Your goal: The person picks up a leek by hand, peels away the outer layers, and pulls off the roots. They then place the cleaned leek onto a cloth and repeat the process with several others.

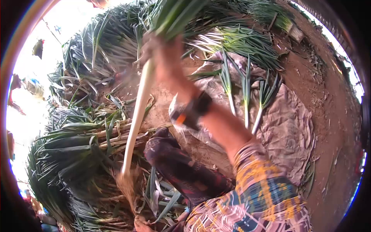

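Note:
A long white-stemmed leek (136, 116) hangs slantwise in front of me, its green leaves at the top and its brown roots low down. My right hand (156, 48), blurred by motion, is wrapped round it just below the leaves; a dark watch is on that wrist. Near the bottom edge my left hand (142, 225) is at the tip of the roots, its fingers closed and small in view. Several separate leeks (246, 96) lie side by side on a crumpled cloth (286, 131) to the right.
Leek piles (73, 154) spread along the left, and a further heap (112, 42) is at the back left. More leeks (239, 42) lie behind the cloth. My bent leg (181, 166) is in the middle. Brown soil (332, 116) shows at the right.

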Demonstrator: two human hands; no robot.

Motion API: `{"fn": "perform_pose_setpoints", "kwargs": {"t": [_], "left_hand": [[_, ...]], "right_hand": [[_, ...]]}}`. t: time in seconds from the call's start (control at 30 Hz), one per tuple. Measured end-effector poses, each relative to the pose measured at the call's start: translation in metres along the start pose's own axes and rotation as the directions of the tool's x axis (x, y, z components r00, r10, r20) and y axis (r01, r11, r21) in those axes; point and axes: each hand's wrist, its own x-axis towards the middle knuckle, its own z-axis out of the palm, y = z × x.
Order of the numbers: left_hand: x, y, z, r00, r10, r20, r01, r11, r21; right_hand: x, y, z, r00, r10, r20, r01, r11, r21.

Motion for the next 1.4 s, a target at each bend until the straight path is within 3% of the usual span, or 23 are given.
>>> {"fn": "perform_pose_setpoints", "kwargs": {"t": [0.03,0.07,0.13,0.2,0.23,0.27,0.37,0.43,0.5,0.53,0.63,0.67,0.73,0.83,0.97,1.03,1.1,1.17,1.2,1.23,1.3,1.33,1.4], "left_hand": [[-0.03,0.038,0.017,0.998,-0.005,-0.068,0.009,0.998,0.065],[-0.014,0.019,0.005,0.998,-0.066,-0.001,0.066,0.997,0.029],[0.018,-0.012,0.0,0.99,-0.091,0.112,0.099,0.993,-0.068],[0.018,-0.023,0.013,0.989,-0.046,0.139,0.054,0.997,-0.055],[0.015,-0.021,0.019,0.982,-0.058,0.181,0.065,0.997,-0.033],[0.019,-0.024,0.021,0.975,-0.039,0.218,0.037,0.999,0.013],[0.011,0.002,0.025,0.968,-0.027,0.248,0.012,0.998,0.064],[0.015,0.021,0.017,0.972,0.014,0.235,-0.052,0.986,0.158],[0.038,0.008,-0.003,0.97,-0.017,0.242,0.01,0.999,0.03],[0.043,0.014,-0.011,0.97,-0.021,0.242,0.013,0.999,0.034],[0.047,0.036,-0.025,0.97,-0.028,0.24,0.001,0.994,0.112],[0.05,0.04,-0.031,0.971,-0.041,0.236,0.01,0.991,0.135],[0.061,0.042,-0.054,0.961,-0.049,0.274,0.017,0.993,0.12],[0.07,0.073,-0.082,0.963,0.01,0.268,-0.096,0.946,0.311],[0.116,0.091,-0.123,0.955,-0.138,0.261,0.007,0.894,0.448],[0.147,0.132,-0.113,0.912,-0.087,0.401,-0.188,0.781,0.596],[0.2,0.136,-0.094,0.893,-0.055,0.447,-0.252,0.762,0.597],[0.252,0.133,-0.046,0.761,0.212,0.613,-0.598,0.596,0.536],[0.266,0.136,-0.01,0.815,0.06,0.576,-0.445,0.702,0.556],[0.292,0.117,0.024,0.754,0.117,0.646,-0.561,0.628,0.54],[0.31,0.088,0.107,0.769,0.156,0.619,-0.518,0.72,0.462],[0.318,0.067,0.149,0.777,0.228,0.587,-0.53,0.74,0.414],[0.33,0.018,0.233,0.92,0.088,0.381,-0.184,0.957,0.222]], "right_hand": [[0.028,-0.014,-0.027,0.987,-0.149,0.057,0.154,0.983,-0.098],[0.067,-0.025,-0.057,0.998,-0.065,0.021,0.064,0.998,0.029],[0.116,-0.066,-0.13,0.997,-0.012,-0.075,0.005,0.996,-0.091],[0.128,-0.107,-0.208,0.954,-0.198,-0.227,0.067,0.875,-0.48],[0.125,-0.107,-0.237,0.824,-0.456,-0.335,0.133,0.732,-0.669],[0.116,-0.13,-0.285,0.843,-0.327,-0.427,-0.228,0.503,-0.834],[0.081,-0.165,-0.456,0.949,-0.137,-0.286,-0.243,0.265,-0.933],[0.063,-0.147,-0.52,0.817,-0.196,-0.542,-0.486,0.272,-0.831],[0.027,-0.11,-0.422,0.65,0.048,-0.758,-0.757,0.12,-0.642],[0.028,-0.086,-0.423,0.68,0.16,-0.716,-0.733,0.181,-0.656],[0.019,-0.026,-0.307,0.741,0.49,-0.46,-0.641,0.31,-0.703],[0.008,-0.013,-0.254,0.779,0.569,-0.264,-0.513,0.337,-0.789],[-0.002,0.013,-0.164,0.758,0.638,-0.134,-0.509,0.451,-0.733],[-0.032,0.042,-0.068,0.669,0.731,0.135,-0.49,0.57,-0.659],[-0.089,0.081,0.003,0.551,0.805,0.22,-0.494,0.527,-0.692],[-0.123,0.105,0.022,0.478,0.862,0.168,-0.577,0.452,-0.68],[-0.146,0.13,0.024,0.36,0.925,0.125,-0.655,0.345,-0.672],[-0.16,0.153,0.028,0.278,0.958,0.066,-0.75,0.26,-0.609],[-0.163,0.161,0.031,0.291,0.957,0.004,-0.758,0.233,-0.609],[-0.163,0.162,0.034,0.316,0.948,0.036,-0.738,0.27,-0.618],[-0.16,0.167,0.044,0.363,0.924,0.121,-0.689,0.353,-0.633],[-0.159,0.17,0.041,0.42,0.907,0.035,-0.682,0.34,-0.648],[-0.156,0.177,0.039,0.448,0.894,0.015,-0.671,0.347,-0.655]]}}
